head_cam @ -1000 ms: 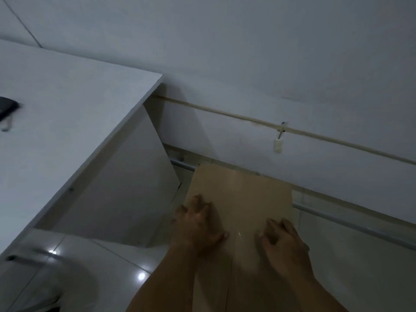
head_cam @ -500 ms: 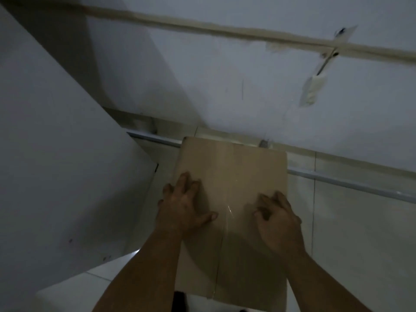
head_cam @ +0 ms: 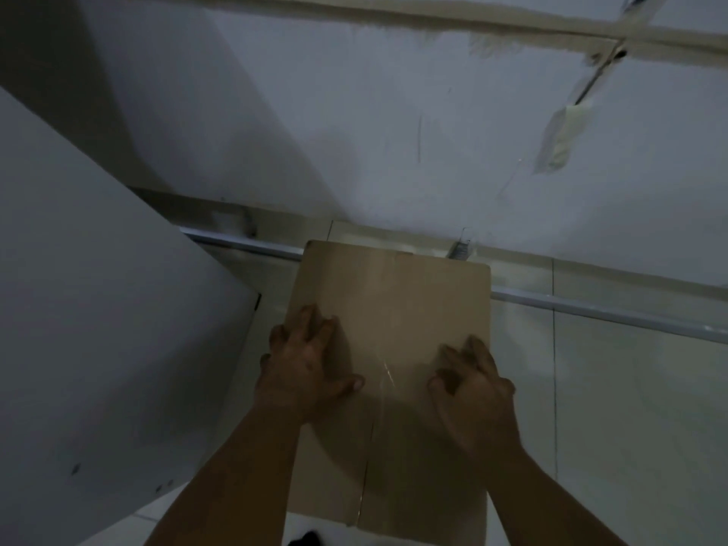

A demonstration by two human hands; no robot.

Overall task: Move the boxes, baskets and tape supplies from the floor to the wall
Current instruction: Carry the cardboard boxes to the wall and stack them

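A brown cardboard box (head_cam: 394,301), taped along its top seam, sits on the tiled floor with its far edge close to the white wall (head_cam: 394,132). My left hand (head_cam: 305,364) lies flat on the left part of the box top, fingers spread toward the left edge. On the right part of the top rests my right hand (head_cam: 470,382), its fingers bent a little and pressing on the cardboard. Both forearms reach in from the bottom of the view.
A white desk side panel (head_cam: 98,329) stands close on the left of the box. A metal rail (head_cam: 591,309) runs along the foot of the wall. Light floor tiles (head_cam: 630,427) lie to the right. A strip with a taped tag (head_cam: 559,139) crosses the wall.
The view has dropped and closed in on the wall; the desk top is out of sight. The box has slid forward toward the wall under both hands.
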